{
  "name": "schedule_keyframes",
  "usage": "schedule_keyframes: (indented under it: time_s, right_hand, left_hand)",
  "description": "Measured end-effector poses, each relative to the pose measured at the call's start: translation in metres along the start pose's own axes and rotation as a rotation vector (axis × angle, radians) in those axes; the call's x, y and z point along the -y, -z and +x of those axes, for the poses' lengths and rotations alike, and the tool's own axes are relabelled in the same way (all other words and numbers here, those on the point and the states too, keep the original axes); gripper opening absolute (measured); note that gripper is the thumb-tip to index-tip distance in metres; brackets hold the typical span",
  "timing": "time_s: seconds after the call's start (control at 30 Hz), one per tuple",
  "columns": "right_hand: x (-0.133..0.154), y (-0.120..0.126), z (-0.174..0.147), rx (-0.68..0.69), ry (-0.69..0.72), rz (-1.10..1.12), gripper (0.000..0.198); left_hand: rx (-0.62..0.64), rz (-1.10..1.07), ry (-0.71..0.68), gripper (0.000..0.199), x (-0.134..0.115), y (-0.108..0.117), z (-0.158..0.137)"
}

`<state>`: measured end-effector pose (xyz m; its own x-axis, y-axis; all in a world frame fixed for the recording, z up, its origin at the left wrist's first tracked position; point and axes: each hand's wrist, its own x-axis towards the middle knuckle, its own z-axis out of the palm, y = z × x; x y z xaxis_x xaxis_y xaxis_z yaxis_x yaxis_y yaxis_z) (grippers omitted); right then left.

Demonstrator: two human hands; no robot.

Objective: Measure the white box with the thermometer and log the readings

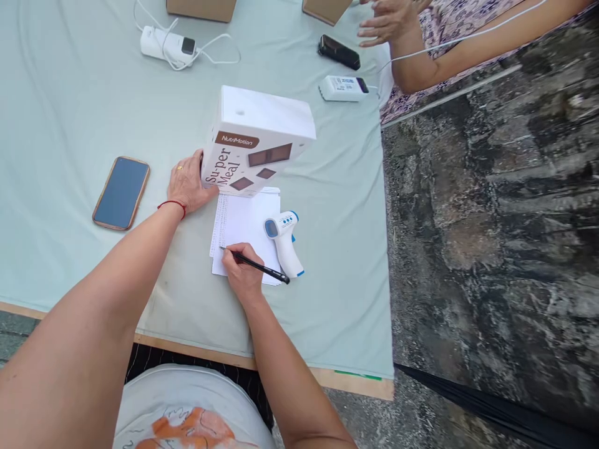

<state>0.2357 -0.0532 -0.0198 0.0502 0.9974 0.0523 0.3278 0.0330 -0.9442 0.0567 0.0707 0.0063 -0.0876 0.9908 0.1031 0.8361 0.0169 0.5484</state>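
My left hand [189, 184] is closed on the lower left edge of a white and brown NutriMotion box [264, 140], which stands upright on the cloth. With my right hand [243, 271] I grip a black pen [264, 268], its tip touching the left part of a white paper sheet [246, 221]. Rows of small writing run along the sheet's left side, and other sheets lie beneath it. A white and blue infrared thermometer [284, 243] rests on the paper's right edge. The box partly hides the paper's top edge.
A phone [121, 192] lies left of my left hand. Further back are a white device with a cable [167, 47], another white device [344, 88], a black object [339, 52] and cardboard boxes [201, 7]. Another person's hand [388, 22] is at the far right.
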Motion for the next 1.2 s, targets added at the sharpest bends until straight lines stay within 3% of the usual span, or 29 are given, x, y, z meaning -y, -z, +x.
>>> schedule_keyframes:
  time_s: [1.2]
  right_hand:
    - [-0.0022, -0.0001, 0.0007, -0.025, -0.007, 0.027, 0.008]
  left_hand:
    - [0.005, -0.030, -0.003, 0.077, 0.0010, 0.0000, 0.0010]
